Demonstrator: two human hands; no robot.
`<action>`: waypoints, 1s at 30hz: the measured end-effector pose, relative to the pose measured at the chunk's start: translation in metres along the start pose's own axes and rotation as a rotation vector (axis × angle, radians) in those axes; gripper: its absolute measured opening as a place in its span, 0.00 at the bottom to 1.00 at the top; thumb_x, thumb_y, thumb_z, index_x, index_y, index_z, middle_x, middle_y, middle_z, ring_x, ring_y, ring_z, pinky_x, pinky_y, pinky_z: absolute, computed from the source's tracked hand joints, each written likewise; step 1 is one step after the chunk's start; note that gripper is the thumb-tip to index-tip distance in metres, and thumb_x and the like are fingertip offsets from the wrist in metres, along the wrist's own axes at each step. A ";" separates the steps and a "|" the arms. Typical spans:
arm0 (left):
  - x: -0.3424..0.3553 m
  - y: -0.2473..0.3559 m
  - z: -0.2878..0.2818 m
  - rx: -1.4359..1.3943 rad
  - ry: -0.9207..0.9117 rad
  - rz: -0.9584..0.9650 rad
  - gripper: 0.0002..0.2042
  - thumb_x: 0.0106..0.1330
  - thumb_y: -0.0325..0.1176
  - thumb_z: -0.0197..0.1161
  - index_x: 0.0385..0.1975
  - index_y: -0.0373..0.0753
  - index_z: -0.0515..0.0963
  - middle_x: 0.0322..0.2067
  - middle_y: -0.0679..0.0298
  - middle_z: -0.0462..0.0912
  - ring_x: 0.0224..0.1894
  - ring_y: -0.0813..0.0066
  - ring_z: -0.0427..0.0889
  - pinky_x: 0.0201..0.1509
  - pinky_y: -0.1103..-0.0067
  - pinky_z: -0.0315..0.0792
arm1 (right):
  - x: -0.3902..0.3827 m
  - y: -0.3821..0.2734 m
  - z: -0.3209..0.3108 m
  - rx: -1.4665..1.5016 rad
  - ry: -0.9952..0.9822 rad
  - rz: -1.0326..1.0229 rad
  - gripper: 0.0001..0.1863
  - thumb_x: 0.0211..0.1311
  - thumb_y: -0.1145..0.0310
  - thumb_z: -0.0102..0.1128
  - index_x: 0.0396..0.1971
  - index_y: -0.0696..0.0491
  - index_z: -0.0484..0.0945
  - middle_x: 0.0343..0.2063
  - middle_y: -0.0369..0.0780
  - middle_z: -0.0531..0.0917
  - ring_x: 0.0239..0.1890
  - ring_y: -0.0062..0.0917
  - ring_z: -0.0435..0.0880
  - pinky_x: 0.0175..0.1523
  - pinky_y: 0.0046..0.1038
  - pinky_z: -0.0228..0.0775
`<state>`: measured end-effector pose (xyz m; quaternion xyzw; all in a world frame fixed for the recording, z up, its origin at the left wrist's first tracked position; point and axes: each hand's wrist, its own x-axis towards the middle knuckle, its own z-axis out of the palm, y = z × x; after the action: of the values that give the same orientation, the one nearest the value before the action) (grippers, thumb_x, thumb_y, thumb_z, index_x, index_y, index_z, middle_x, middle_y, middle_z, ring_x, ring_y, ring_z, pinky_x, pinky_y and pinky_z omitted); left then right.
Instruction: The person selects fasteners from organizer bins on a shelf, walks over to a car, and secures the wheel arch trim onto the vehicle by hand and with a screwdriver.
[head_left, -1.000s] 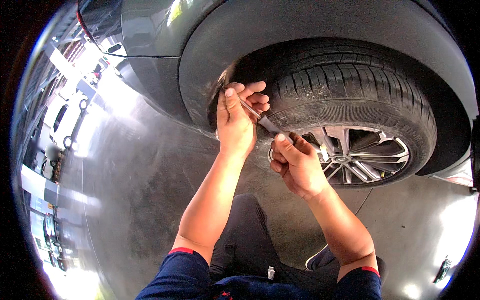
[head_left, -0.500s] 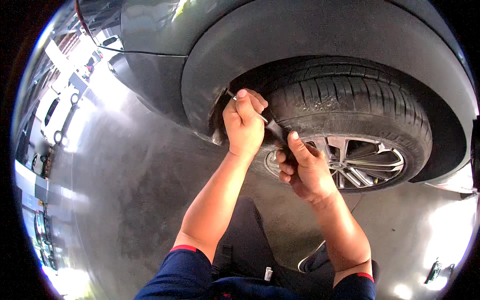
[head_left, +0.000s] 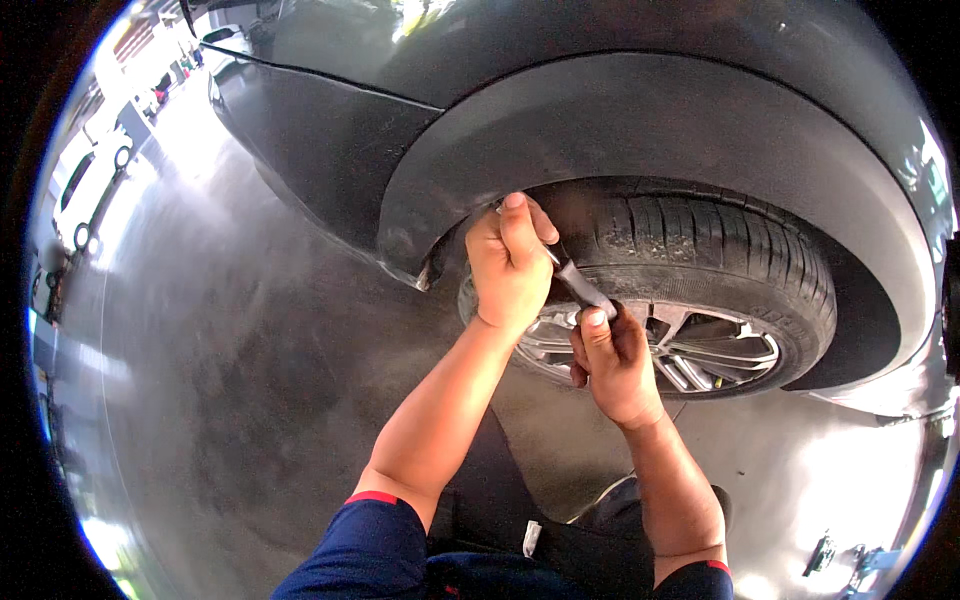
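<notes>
A screwdriver (head_left: 584, 288) with a dark handle and thin metal shaft slants across the front of the wheel opening. Closed around its shaft is my left hand (head_left: 510, 262), thumb up, beside the front lip of the dark grey wheel arch trim (head_left: 640, 115). My right hand (head_left: 618, 368) grips the handle's lower end, in front of the wheel rim (head_left: 690, 350). The tip is hidden behind my left hand, so what it touches cannot be seen. Right behind both hands stands the black tire (head_left: 720, 262).
The dark car's bumper (head_left: 300, 140) curves away to the left, above the grey shop floor (head_left: 250, 400). A white car (head_left: 95, 190) is parked at the far left. Dark objects (head_left: 820, 553) lie on the floor at lower right. My bent leg is below my arms.
The view has shifted against the car. My left hand sits slightly further right and lower in the picture. More of the handle shows, with my right hand now lower on it.
</notes>
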<state>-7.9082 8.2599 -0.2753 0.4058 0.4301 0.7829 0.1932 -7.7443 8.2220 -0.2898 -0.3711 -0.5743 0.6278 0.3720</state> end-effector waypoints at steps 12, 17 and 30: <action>0.004 0.002 0.002 -0.118 0.072 -0.024 0.22 0.79 0.38 0.47 0.17 0.39 0.67 0.19 0.65 0.71 0.23 0.76 0.69 0.30 0.77 0.64 | 0.007 -0.014 0.002 0.072 -0.108 0.175 0.28 0.76 0.40 0.50 0.31 0.52 0.69 0.16 0.31 0.66 0.16 0.15 0.62 0.20 0.23 0.59; 0.003 0.003 0.006 -0.113 0.105 -0.024 0.22 0.79 0.36 0.48 0.16 0.39 0.66 0.18 0.65 0.70 0.23 0.76 0.69 0.30 0.77 0.63 | 0.013 -0.009 -0.011 0.157 -0.214 0.236 0.29 0.73 0.37 0.51 0.30 0.52 0.69 0.15 0.30 0.64 0.15 0.15 0.61 0.18 0.23 0.56; 0.003 -0.002 0.005 -0.178 0.127 -0.023 0.20 0.76 0.35 0.53 0.16 0.41 0.67 0.18 0.66 0.71 0.22 0.77 0.68 0.29 0.78 0.63 | 0.020 -0.012 -0.020 0.468 -0.436 0.499 0.31 0.71 0.32 0.48 0.30 0.48 0.66 0.15 0.28 0.59 0.14 0.13 0.54 0.16 0.21 0.47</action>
<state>-7.9063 8.2655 -0.2746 0.3316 0.3748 0.8400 0.2099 -7.7347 8.2501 -0.2803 -0.2624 -0.3737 0.8766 0.1520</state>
